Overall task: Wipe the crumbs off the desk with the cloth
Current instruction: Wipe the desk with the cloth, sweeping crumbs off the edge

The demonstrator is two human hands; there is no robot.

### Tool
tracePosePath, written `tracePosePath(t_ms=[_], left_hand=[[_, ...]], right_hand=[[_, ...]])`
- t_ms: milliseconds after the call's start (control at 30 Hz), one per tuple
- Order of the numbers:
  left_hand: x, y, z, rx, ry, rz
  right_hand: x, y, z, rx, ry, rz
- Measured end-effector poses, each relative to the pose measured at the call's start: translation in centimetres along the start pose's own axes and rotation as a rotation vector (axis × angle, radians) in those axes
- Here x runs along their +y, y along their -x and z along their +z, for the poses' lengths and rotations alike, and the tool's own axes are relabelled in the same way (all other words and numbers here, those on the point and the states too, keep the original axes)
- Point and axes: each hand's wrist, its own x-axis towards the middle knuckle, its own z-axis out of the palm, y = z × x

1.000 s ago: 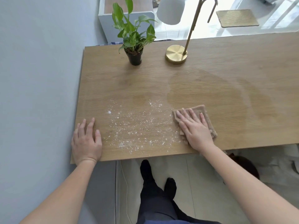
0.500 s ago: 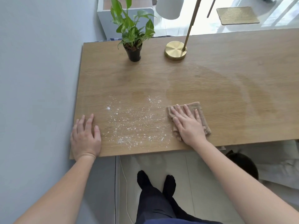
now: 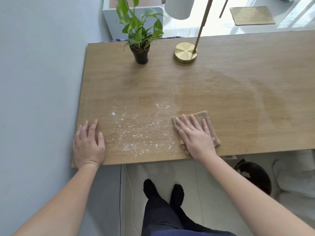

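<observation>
White crumbs [image 3: 139, 130] lie scattered over the near left part of the wooden desk [image 3: 221, 92]. A folded tan cloth [image 3: 209, 125] lies flat just right of the crumbs, near the front edge. My right hand [image 3: 196, 137] presses on the cloth with straight, spread fingers and covers most of it. My left hand [image 3: 88, 145] rests flat on the desk at its near left corner, left of the crumbs, holding nothing.
A small potted plant [image 3: 140, 40] and a brass lamp base [image 3: 185, 52] stand at the back of the desk. A grey wall runs along the left edge. A faint damp streak marks the wood to the right. My legs and a dark round object [image 3: 254, 176] are below the front edge.
My right hand has slid the cloth slightly left, toward the crumbs. My left hand has stayed in place.
</observation>
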Motion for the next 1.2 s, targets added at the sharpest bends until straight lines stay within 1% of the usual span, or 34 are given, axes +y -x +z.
tracePosePath(t_ms=[67, 100, 133, 167, 233, 300, 333, 367, 400, 467, 533, 567, 600, 633, 700, 767, 833, 900, 967, 1033, 1067, 1100, 1133, 1200], left_hand=[[0.0, -0.1, 0.0, -0.001, -0.004, -0.004], [0.0, -0.1, 0.0, -0.002, -0.004, -0.007], [0.0, -0.1, 0.0, -0.004, -0.004, -0.008], [0.0, 0.0, 0.0, -0.006, -0.006, -0.006], [-0.1, 0.0, 0.0, -0.005, -0.008, -0.003], [0.0, 0.0, 0.0, -0.004, -0.006, -0.002], [0.0, 0.0, 0.0, -0.004, -0.007, -0.002], [0.0, 0.0, 0.0, -0.005, -0.008, -0.002], [0.0, 0.0, 0.0, -0.003, -0.007, -0.002], [0.1, 0.0, 0.0, 0.004, -0.006, 0.001], [0.1, -0.1, 0.1, 0.001, -0.006, 0.001], [0.1, -0.2, 0.0, -0.001, -0.005, -0.003], [0.1, -0.2, 0.0, -0.005, -0.005, -0.007], [0.0, -0.2, 0.1, -0.009, -0.009, -0.011], [0.0, -0.2, 0.1, -0.013, -0.016, -0.01], [-0.2, -0.4, 0.1, -0.007, -0.014, -0.008], [-0.3, -0.4, 0.1, -0.001, -0.015, -0.002], [-0.2, -0.4, 0.1, -0.001, -0.012, 0.001], [-0.2, -0.4, 0.1, 0.002, -0.011, 0.0], [-0.3, -0.3, 0.0, 0.005, -0.016, 0.003], [-0.3, -0.2, 0.0, 0.007, -0.017, 0.005], [-0.4, -0.3, 0.1, 0.006, -0.015, 0.003], [-0.3, -0.4, 0.1, 0.003, -0.012, 0.0], [-0.2, -0.4, 0.2, -0.002, -0.012, 0.001]], right_hand=[[2.0, 3.4, 0.0, -0.086, 0.086, -0.2], [3.6, 4.4, -0.4, -0.111, 0.112, -0.254], [5.4, 4.7, -1.1, -0.121, 0.126, -0.26], [6.7, 4.4, -1.9, -0.116, 0.118, -0.217], [7.6, 1.6, -3.1, -0.063, 0.047, -0.045], [5.8, -2.1, -3.3, 0.025, -0.038, 0.143], [4.3, -3.5, -2.9, 0.053, -0.064, 0.213], [2.9, -4.4, -2.4, 0.059, -0.074, 0.238], [1.7, -4.6, -1.9, 0.043, -0.066, 0.205], [1.1, -2.9, -1.1, -0.029, 0.003, 0.027], [3.0, -0.3, -1.4, -0.09, 0.068, -0.124], [4.3, 0.5, -1.9, -0.108, 0.084, -0.149], [5.7, 0.7, -2.7, -0.11, 0.088, -0.131], [6.8, 0.1, -3.4, -0.095, 0.075, -0.07], [7.3, -2.9, -4.5, -0.018, 0.008, 0.121], [5.5, -7.4, -4.7, 0.057, -0.059, 0.284], [2.7, -11.0, -4.2, 0.076, -0.085, 0.343], [0.2, -12.4, -3.3, 0.049, -0.074, 0.256], [-0.8, -11.1, -2.5, -0.015, -0.024, 0.069], [0.6, -8.1, -2.6, -0.085, 0.034, -0.092], [1.9, -6.8, -3.0, -0.103, 0.059, -0.133], [3.2, -6.2, -3.7, -0.111, 0.069, -0.141], [4.3, -6.2, -4.4, -0.105, 0.06, -0.11], [5.3, -8.4, -5.5, -0.042, 0.004, 0.045]])
